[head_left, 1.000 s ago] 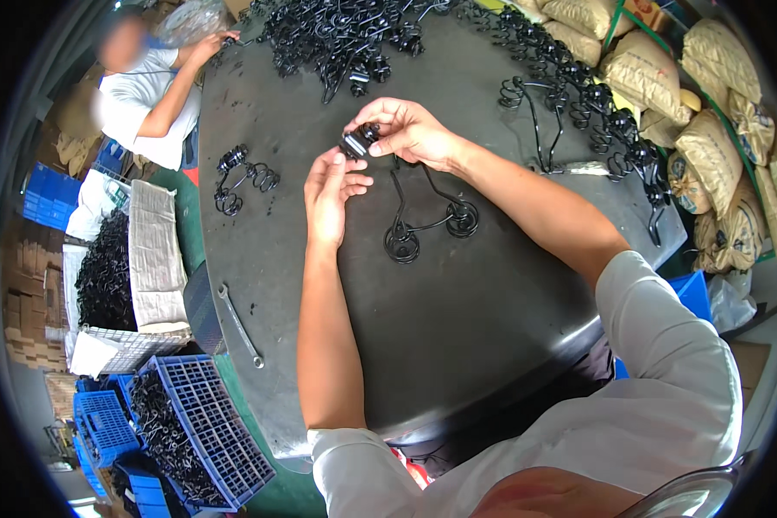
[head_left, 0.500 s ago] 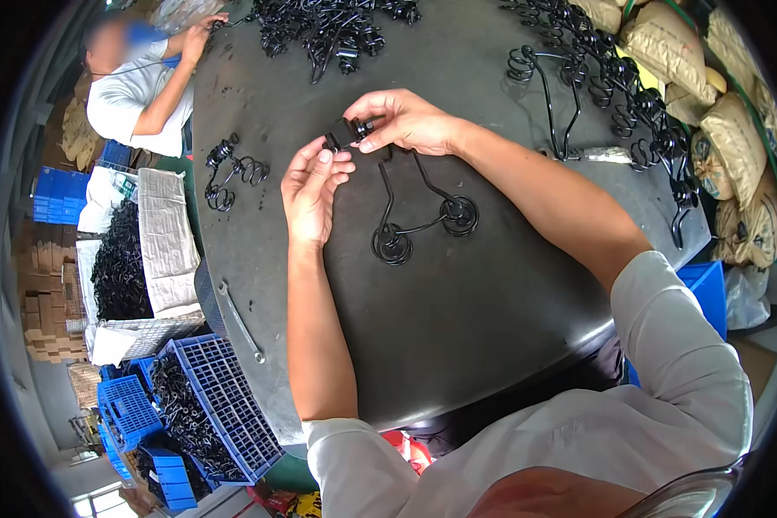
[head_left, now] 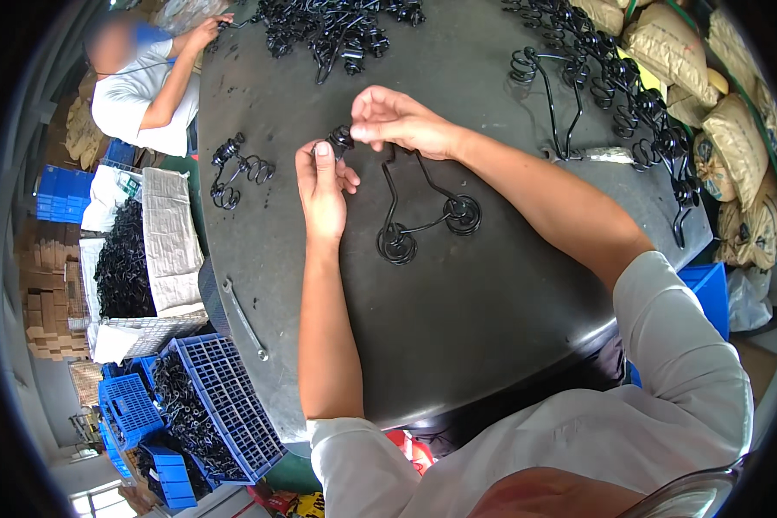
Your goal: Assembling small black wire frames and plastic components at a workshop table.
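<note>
My left hand [head_left: 324, 186] is closed, pinching a small black clamp-like part [head_left: 341, 138] between thumb and fingers above the table. My right hand [head_left: 404, 125] has thumb and fingertips brought together right at the part's edge; whatever lies between them is hidden. Just below the hands, a black double-coil wire spring [head_left: 421, 227] rests on the dark tabletop [head_left: 483, 319], its two prongs reaching up toward my right hand.
A black spring assembly [head_left: 237, 170] and a wrench [head_left: 246, 319] lie to the left. Black parts are heaped [head_left: 328, 34] at the far side, with a row of springs [head_left: 630, 104] along the right. A co-worker [head_left: 142, 95] works at far left. Blue crates [head_left: 224, 406] stand beside the table.
The small black part has turned in my fingers, and my left hand has shifted slightly right. My right fingertips have drawn back to the part's edge.
</note>
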Motion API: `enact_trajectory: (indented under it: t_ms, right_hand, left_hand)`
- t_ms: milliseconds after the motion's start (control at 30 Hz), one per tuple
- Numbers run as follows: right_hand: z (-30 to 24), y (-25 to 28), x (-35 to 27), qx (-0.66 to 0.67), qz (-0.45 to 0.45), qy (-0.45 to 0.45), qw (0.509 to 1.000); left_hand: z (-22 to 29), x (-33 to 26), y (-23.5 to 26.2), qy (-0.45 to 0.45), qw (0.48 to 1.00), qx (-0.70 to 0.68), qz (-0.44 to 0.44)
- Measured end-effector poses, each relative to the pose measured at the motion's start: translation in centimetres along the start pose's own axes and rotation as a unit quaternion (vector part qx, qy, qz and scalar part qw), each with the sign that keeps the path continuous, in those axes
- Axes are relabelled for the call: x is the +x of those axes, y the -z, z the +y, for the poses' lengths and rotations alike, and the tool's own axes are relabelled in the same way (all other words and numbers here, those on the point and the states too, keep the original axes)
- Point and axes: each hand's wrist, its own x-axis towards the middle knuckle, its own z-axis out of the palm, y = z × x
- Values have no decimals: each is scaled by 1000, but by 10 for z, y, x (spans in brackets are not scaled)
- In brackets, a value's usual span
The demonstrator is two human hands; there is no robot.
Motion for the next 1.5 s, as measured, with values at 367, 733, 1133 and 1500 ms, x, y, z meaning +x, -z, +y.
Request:
enact_trajectory:
  t_ms: [367, 733, 1133, 1500]
  right_hand:
    - [-3, 1, -2, -66, -99, -121, 986]
    - [-15, -15, -5, -272, -148, 3, 951]
    - [-12, -14, -6, -318, -144, -46, 936]
    - [-18, -13, 0, -214, -120, -154, 957]
  left_hand:
    - [-1, -4, -4, -73, 979, 184, 54]
    - [8, -12, -8, -59, 951, 267, 145]
    - [3, -7, -3, -45, 965, 173, 191]
    - [7, -5, -2, -19, 971, 128, 200]
